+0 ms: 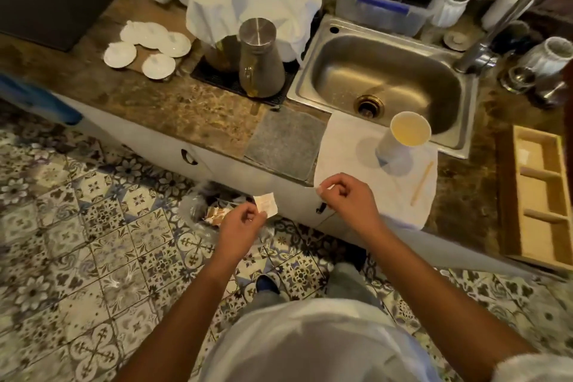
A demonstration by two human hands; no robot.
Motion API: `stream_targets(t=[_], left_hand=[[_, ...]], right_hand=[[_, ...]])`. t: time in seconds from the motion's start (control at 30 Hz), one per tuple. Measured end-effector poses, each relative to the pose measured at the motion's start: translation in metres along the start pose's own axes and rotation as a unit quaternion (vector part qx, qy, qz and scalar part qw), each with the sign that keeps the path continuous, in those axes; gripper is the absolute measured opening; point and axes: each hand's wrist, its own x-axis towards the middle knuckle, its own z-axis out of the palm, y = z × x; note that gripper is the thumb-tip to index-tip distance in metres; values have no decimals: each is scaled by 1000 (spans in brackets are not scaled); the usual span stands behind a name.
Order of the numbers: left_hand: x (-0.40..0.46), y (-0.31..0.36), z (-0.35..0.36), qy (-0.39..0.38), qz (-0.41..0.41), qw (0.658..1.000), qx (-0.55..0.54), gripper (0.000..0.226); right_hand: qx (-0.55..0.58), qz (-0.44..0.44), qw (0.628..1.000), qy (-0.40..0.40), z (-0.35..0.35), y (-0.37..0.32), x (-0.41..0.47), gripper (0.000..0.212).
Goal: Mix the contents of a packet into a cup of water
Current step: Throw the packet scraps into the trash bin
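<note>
My left hand (242, 225) pinches a small white packet (265, 203) above a bin lined with a clear bag (198, 211) on the floor. My right hand (344, 198) is level with the counter's front edge, its fingertips closed on a tiny white scrap (327, 188) that looks like the packet's torn-off strip. A white paper cup (403, 138) holding pale liquid stands upright on a white cloth (347, 146) in front of the sink. A wooden stir stick (421, 180) lies on the cloth to the right of the cup.
The steel sink (310, 84) lies behind the cup, with the tap (508, 6) at the right. A metal jug (260, 62) stands on a black mat at the left, a grey pad (285, 141) near the edge, and a wooden divided tray (536, 195) at the far right.
</note>
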Motion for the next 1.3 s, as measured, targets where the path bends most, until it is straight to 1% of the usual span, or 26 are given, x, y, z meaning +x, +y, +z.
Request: stream_targets(t=[0.13, 0.27, 0.43, 0.53, 0.6, 0.67, 0.8, 0.93, 1.0, 1.07, 1.13, 1.2, 1.27, 1.3], left_hand=[[-3, -22, -36, 30, -22, 999, -19, 23], [-4, -45, -58, 50, -48, 997, -30, 24], [5, -71, -74, 84, -87, 990, -76, 29], [5, -88, -76, 127, -122, 978, -114, 28], [4, -98, -74, 155, -154, 964, -151, 26], [11, -108, -70, 175, -189, 951, -174, 25], [33, -121, -66, 206, -231, 939, -151, 26], [59, -129, -64, 223, -235, 941, -98, 16], [77, -144, -63, 208, -242, 946, -55, 18], [93, -164, -61, 210, -255, 941, -67, 23], [108, -189, -56, 216, -269, 935, -85, 24], [123, -219, -51, 226, -308, 917, -114, 27], [141, -246, -51, 244, -341, 894, -155, 27], [152, -261, -49, 239, -351, 890, -168, 28]], right_hand=[[-6, -10, 999, -41, 34, -17, 1, 6], [-35, -24, 996, -83, 72, -26, 10, 6], [-74, -8, 988, -135, 120, -29, 30, 9], [-82, -3, 982, -167, 143, -31, 46, 13], [-78, 6, 977, -196, 155, -33, 56, 16], [-81, 19, 972, -219, 165, -34, 67, 12], [-87, 57, 960, -261, 185, -24, 85, 3], [-89, 130, 937, -310, 208, -1, 103, 4], [-92, 153, 933, -313, 224, 10, 111, 3], [-112, 178, 927, -312, 244, 28, 120, 6], [-136, 201, 926, -289, 270, 58, 130, 5], [-164, 211, 929, -255, 298, 91, 142, 4], [-173, 244, 926, -231, 325, 123, 152, 7], [-173, 258, 924, -221, 337, 136, 158, 6]])
